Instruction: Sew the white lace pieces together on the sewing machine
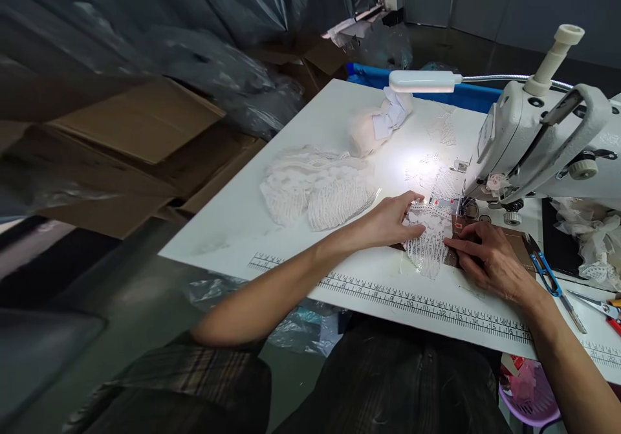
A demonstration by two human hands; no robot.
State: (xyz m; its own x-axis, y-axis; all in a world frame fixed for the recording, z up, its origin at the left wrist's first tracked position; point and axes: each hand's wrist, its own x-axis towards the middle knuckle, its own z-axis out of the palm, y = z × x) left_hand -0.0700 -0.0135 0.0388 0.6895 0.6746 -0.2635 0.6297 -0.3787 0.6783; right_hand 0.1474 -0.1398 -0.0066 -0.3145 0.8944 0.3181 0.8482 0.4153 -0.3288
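Note:
A piece of white lace (427,253) lies on the sewing machine's bed, its upper edge close to the presser foot (464,206). My left hand (388,222) rests at the lace's left side, thumb and forefinger spread apart on it. At the right edge of the lace, my right hand (495,259) lies low with its forefinger stretched out and touching the fabric; its other fingers are slightly bent. Beneath the lace and my right hand is a brown plate (514,245). The white sewing machine (509,123) stands just beyond my right hand.
Left of my hands are bundled lace pieces (320,185) and a pale fabric roll (371,130). Blue thread snips (546,269) and scissors (594,303) lie at right. A lamp (424,81) hangs above. Cardboard boxes (140,120) stand beyond the table's left edge.

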